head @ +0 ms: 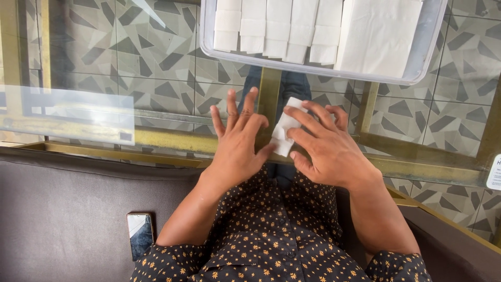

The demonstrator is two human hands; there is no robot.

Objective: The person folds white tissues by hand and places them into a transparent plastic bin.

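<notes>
At the centre of the frame, a small white folded cloth (284, 133) lies on the glass tabletop (156, 78). The left hand (237, 141) rests flat, fingers spread, beside it. The right hand (323, 146) presses it, seemingly pinching one edge. A clear tray (425, 49) of folded white cloths sits at upper right.

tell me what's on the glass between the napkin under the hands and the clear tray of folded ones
Nothing: in the head view, the glass table is bare between the napkin and the tray.
</notes>
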